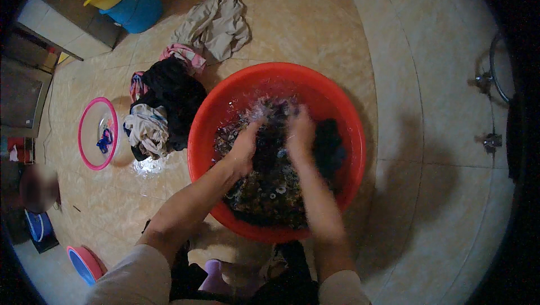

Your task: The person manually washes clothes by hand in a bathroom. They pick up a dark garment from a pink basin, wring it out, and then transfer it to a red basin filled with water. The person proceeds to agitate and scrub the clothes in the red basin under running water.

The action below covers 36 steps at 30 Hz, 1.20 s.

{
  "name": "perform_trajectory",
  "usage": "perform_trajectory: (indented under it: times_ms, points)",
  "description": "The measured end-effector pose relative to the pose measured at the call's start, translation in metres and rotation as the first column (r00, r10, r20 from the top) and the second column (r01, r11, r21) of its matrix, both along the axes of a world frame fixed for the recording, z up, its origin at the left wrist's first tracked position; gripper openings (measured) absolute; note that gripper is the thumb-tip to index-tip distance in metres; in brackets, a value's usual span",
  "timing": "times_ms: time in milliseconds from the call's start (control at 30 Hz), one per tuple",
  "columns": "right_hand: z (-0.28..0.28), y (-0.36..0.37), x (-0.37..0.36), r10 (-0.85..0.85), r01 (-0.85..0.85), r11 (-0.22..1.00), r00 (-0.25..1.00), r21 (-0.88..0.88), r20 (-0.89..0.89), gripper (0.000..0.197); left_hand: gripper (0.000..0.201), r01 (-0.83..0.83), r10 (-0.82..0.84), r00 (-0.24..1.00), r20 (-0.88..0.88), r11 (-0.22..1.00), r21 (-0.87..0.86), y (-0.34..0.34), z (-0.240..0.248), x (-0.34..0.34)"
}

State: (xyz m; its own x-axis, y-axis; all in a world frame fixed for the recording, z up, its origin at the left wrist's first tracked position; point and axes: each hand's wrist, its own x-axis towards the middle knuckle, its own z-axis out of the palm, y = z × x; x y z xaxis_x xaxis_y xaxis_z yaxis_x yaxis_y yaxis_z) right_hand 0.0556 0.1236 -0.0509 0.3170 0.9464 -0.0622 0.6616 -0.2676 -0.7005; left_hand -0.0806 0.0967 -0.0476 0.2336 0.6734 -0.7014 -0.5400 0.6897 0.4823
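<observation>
A large red basin (pixel 352 184) stands in front of me with water and wet laundry in it. Dark cloth with a small mottled pattern (pixel 270 192) fills most of it, and a dark green piece of cloth (pixel 329 144) lies along the right side. Both my left hand (pixel 246 146) and my right hand (pixel 300 131) are down at this patterned cloth, side by side with a gap between them. Water splashes beyond my fingertips. Motion blur and the splash obscure the fingers, so their grip is unclear.
Left of the basin, black clothes (pixel 177 91) and whitish cloth (pixel 147 128) lie heaped on the tiled floor, with beige cloth (pixel 216 26) behind. A pink-rimmed basin (pixel 115 119) stands farther left. Blue and yellow tubs (pixel 140 9) are at the back. Wall taps (pixel 490 142) are at right.
</observation>
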Motion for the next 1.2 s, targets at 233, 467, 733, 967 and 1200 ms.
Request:
perform_trajectory:
  times_ms: [233,467,733,967,1200]
  points:
    - [-0.092,-0.028,0.023,0.165,-0.131,0.982,0.944,-0.135,0.285,0.04,0.04,-0.107,0.168,0.852,-0.496,0.983,0.148,-0.014,-0.093,-0.023]
    - [-0.066,-0.019,0.035,0.214,-0.169,0.972,0.922,-0.162,0.322,0.033,0.04,0.062,-0.061,0.855,-0.515,0.998,-0.015,-0.008,-0.054,-0.022]
    - [0.081,-0.044,-0.024,0.494,-0.393,0.865,0.777,0.313,-0.39,0.032,0.045,-0.046,0.002,0.99,0.143,0.951,0.306,0.005,0.047,-0.014]
    - [0.104,-0.012,0.006,0.164,0.046,0.925,0.847,0.377,-0.505,0.04,0.034,0.018,-0.046,0.997,0.059,0.911,0.412,0.013,0.096,-0.024]
    - [0.055,-0.032,-0.025,0.228,-0.089,0.957,0.821,0.277,-0.524,0.07,0.033,0.27,0.384,0.619,-0.685,0.715,0.645,0.018,0.046,0.003]
